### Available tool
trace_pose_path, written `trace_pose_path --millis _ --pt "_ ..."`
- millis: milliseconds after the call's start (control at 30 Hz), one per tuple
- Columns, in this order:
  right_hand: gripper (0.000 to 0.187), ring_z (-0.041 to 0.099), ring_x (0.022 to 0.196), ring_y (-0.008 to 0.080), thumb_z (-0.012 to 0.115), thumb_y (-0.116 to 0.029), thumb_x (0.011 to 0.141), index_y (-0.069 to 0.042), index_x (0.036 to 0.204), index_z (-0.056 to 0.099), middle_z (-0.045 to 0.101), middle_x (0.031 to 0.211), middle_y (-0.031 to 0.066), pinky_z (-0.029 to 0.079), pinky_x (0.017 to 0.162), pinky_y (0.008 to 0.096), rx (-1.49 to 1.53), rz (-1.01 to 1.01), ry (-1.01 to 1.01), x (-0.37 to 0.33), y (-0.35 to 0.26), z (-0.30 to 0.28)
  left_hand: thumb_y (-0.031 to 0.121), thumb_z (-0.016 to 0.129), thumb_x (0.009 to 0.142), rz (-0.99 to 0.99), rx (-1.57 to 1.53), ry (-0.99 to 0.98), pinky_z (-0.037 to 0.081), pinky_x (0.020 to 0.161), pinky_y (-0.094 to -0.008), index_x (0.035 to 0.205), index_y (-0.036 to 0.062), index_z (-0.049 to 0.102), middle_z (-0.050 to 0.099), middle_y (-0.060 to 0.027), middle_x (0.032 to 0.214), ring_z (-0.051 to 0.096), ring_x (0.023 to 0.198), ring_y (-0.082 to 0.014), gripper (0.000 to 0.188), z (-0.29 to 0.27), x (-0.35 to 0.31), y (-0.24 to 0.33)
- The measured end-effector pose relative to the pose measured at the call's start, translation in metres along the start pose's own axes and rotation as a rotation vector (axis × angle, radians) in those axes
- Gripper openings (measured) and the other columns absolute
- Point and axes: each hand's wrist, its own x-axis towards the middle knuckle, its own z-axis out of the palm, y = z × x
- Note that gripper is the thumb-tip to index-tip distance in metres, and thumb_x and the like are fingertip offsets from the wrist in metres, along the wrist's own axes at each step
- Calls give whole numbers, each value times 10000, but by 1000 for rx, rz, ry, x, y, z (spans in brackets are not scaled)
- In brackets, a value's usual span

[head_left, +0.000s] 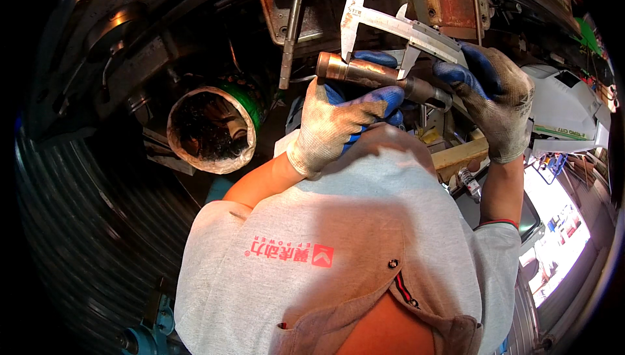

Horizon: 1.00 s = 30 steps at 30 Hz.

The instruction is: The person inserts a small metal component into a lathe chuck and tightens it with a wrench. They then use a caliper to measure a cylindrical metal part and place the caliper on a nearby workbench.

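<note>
My left hand (325, 124), in a white knit glove with blue-coated fingers, wraps round a brownish metal shaft (368, 73) from below. The shaft lies nearly level, sloping down to the right, with a slot near its right end. A silver vernier caliper (407, 29) is in my right hand (500, 94), gloved alike and closed round its right end. The caliper's lower jaws are spread apart and reach down to the shaft, one by its left end and one near its middle. Whether both jaws touch the metal, I cannot tell.
To the left stands a green round bin (250, 104) with a pale, worn rim and dark contents. A T-shaped metal handle (293, 26) rises from the machine ahead. A wooden block (459, 158) and a grey-white machine cover (566, 104) are at the right.
</note>
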Motion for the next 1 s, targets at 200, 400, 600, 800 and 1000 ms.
trace_pose_path --millis 200,400,600,800,1000 --pt "460 690 699 210 802 -392 738 -25 1001 716 694 804 107 542 623 326 -20 -43 49 0 6 3 22 707 847 15 23 4 558 740 -269 1058 -27 644 702 -80 946 666 818 -121 226 0 0 0" --pt "433 686 687 222 807 -348 733 -19 997 715 691 801 113 537 613 319 -50 -83 33 2 6 2 -29 701 811 -120 -1 67 557 753 -267 1067 -35 632 698 -89 1001 663 836 -117 266 1 -5 3" --pt "388 681 663 210 802 -316 741 -28 988 720 687 780 103 533 590 311 -16 -81 -1 3 -3 5 -97 674 787 -71 33 31 557 736 -253 1150 -77 558 673 -109 1008 648 832 -112 382 -11 -10 -3" --pt "384 692 673 197 799 -373 739 -60 948 725 700 790 94 554 630 312 -170 -5 61 -12 5 5 46 731 796 252 888 -237 556 778 -336 1296 -48 443 599 -153 1099 634 916 -201 584 -21 -3 0" --pt "362 679 702 246 754 -377 796 -68 953 649 671 793 93 534 621 329 114 293 519 -105 39 40 87 608 925 -1 324 -20 504 866 -325 1194 -33 539 615 -93 1071 601 937 -185 302 -2 16 -27"
